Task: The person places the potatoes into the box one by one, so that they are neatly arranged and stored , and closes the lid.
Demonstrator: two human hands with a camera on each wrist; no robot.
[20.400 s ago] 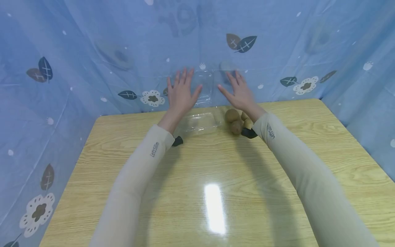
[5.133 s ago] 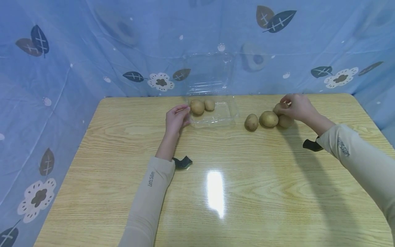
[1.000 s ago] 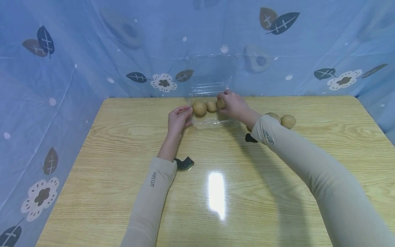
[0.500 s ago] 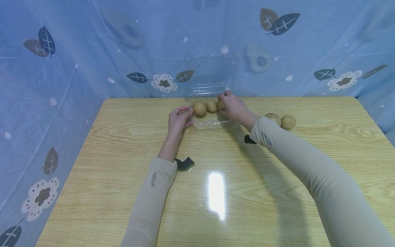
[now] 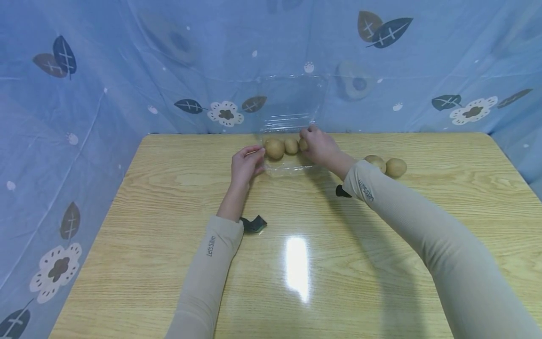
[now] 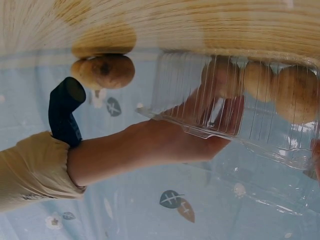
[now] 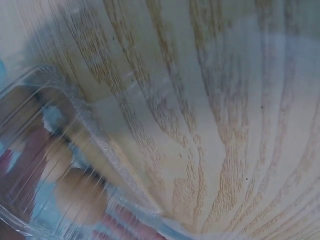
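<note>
A clear plastic clamshell tray (image 5: 284, 168) stands at the back middle of the wooden table, its lid (image 5: 292, 101) raised against the curtain. Two potatoes (image 5: 274, 148) (image 5: 290, 145) lie in it. My right hand (image 5: 318, 145) reaches into the tray and grips a third potato (image 5: 302, 144) beside them. My left hand (image 5: 249, 161) pinches the tray's left edge. In the left wrist view the three potatoes (image 6: 257, 80) show through the ribbed tray wall (image 6: 185, 85), with the right forearm (image 6: 125, 150) crossing below. In the right wrist view one potato (image 7: 80, 200) shows through the tray rim (image 7: 95, 135).
Two loose potatoes (image 5: 376, 162) (image 5: 396, 167) lie on the table (image 5: 296, 263) right of the tray, partly behind my right sleeve; one potato (image 6: 107, 70) shows in the left wrist view. Blue flowered curtains (image 5: 127, 84) close in the back and both sides.
Five seconds ago my right hand was at the loose potatoes on the right; it is now in the tray with a third potato. Over the last second it has barely moved. My left hand stays.
</note>
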